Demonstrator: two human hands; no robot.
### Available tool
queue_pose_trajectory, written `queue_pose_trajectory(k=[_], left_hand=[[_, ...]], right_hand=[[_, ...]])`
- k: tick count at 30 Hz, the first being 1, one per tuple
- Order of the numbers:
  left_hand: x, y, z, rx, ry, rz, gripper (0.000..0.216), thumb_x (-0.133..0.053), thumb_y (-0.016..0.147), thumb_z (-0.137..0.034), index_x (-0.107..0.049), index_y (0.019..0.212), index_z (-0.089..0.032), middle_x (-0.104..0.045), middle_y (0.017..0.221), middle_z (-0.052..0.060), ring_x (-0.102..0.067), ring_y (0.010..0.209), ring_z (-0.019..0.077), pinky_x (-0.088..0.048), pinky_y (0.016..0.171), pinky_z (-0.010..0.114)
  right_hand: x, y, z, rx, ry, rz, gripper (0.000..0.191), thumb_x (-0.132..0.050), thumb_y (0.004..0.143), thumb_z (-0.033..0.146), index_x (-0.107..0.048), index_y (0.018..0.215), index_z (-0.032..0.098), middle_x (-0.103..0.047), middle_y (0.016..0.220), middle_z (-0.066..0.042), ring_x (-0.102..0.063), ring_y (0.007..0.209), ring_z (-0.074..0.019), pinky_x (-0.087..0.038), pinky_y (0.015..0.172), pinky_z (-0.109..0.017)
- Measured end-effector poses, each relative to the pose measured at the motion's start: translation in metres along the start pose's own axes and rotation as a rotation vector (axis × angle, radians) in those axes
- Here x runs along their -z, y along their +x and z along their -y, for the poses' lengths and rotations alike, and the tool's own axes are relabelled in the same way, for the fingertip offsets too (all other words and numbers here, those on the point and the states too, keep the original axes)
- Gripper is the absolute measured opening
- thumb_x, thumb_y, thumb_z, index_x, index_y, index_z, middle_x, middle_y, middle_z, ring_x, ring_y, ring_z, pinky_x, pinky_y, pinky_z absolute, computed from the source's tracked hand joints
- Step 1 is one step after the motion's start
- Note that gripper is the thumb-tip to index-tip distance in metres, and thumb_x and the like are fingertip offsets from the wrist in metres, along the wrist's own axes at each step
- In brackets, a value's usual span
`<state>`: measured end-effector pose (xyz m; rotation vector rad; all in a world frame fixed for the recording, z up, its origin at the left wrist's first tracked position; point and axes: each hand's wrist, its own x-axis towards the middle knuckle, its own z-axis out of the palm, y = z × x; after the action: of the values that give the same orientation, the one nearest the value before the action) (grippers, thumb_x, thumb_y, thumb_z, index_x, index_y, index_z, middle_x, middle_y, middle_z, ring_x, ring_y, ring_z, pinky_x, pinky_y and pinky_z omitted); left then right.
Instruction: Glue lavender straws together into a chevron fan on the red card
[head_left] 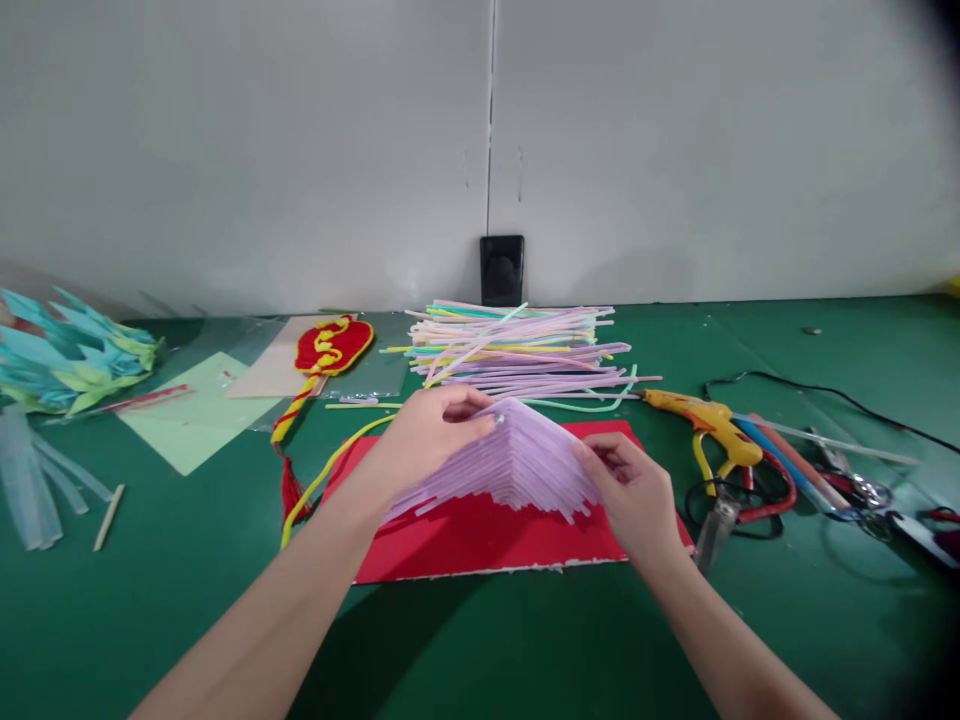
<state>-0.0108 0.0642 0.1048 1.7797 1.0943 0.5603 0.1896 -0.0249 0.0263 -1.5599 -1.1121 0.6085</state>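
Observation:
Between my two hands is a lilac piece made of many pipe cleaners (512, 455) laid side by side, bent along a middle ridge with ragged lower ends. My left hand (450, 425) pinches its upper left edge, thumb on the near face. At the right edge, my right hand (626, 485) grips it between thumb and curled fingers. Beneath lies a red board (487, 545) with a frayed white front edge. Behind it rests a pile of loose pipe cleaners (517, 345) in lilac, pink, yellow and mint.
A yellow glue gun (709, 425), scissors (720, 530) and pliers (862, 490) lie right. On the left are a red and yellow fan-shaped ornament (334, 347), green paper (191, 415), blue-green paper leaves (75, 355) and clear strips (30, 490). A black phone (502, 270) leans on the wall.

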Motion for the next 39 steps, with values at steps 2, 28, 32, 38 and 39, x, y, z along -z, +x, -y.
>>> queue_pose_trajectory(k=[2, 28, 32, 38, 39], left_hand=[[0.001, 0.001, -0.001, 0.016, 0.014, -0.007, 0.012, -0.058, 0.080, -0.023, -0.065, 0.090, -0.018, -0.070, 0.090, 0.002, -0.064, 0.082, 0.0163, -0.048, 0.075, 0.029], [-0.005, 0.004, 0.006, 0.031, -0.051, -0.005, 0.017, -0.060, 0.080, -0.033, -0.068, 0.088, -0.020, -0.070, 0.087, 0.000, -0.063, 0.079, 0.0156, -0.045, 0.070, 0.025], [-0.001, 0.004, 0.006, 0.045, -0.058, 0.029, 0.020, -0.062, 0.079, -0.037, -0.068, 0.087, -0.020, -0.070, 0.084, 0.000, -0.062, 0.075, 0.0149, -0.045, 0.067, 0.026], [0.002, 0.001, -0.002, 0.084, -0.072, 0.070, 0.017, -0.066, 0.075, -0.035, -0.068, 0.082, -0.020, -0.069, 0.079, 0.000, -0.061, 0.073, 0.0151, -0.045, 0.068, 0.026], [0.002, 0.000, -0.003, 0.090, -0.081, 0.083, 0.016, -0.066, 0.075, -0.034, -0.068, 0.083, -0.020, -0.069, 0.080, 0.000, -0.061, 0.075, 0.0155, -0.044, 0.068, 0.027]], right_hand=[[0.000, 0.000, -0.001, -0.003, 0.000, 0.001, 0.023, -0.062, 0.078, 0.042, -0.063, 0.077, 0.019, -0.063, 0.069, -0.001, -0.056, 0.063, -0.0130, -0.045, 0.057, -0.024], [0.001, 0.001, 0.002, 0.002, 0.044, 0.100, 0.021, -0.061, 0.079, 0.040, -0.064, 0.076, 0.020, -0.064, 0.071, -0.001, -0.057, 0.066, -0.0135, -0.045, 0.061, -0.023], [0.007, 0.005, -0.001, -0.043, 0.137, 0.182, 0.024, -0.061, 0.080, 0.043, -0.065, 0.075, 0.020, -0.063, 0.072, -0.001, -0.056, 0.068, -0.0132, -0.044, 0.061, -0.022], [0.009, 0.010, -0.006, -0.146, 0.291, 0.290, 0.028, -0.065, 0.075, 0.046, -0.065, 0.071, 0.019, -0.063, 0.072, -0.002, -0.057, 0.071, -0.0148, -0.045, 0.064, -0.025], [0.009, 0.011, -0.006, -0.149, 0.309, 0.294, 0.028, -0.065, 0.075, 0.047, -0.065, 0.070, 0.019, -0.063, 0.072, -0.002, -0.057, 0.071, -0.0151, -0.046, 0.066, -0.026]])
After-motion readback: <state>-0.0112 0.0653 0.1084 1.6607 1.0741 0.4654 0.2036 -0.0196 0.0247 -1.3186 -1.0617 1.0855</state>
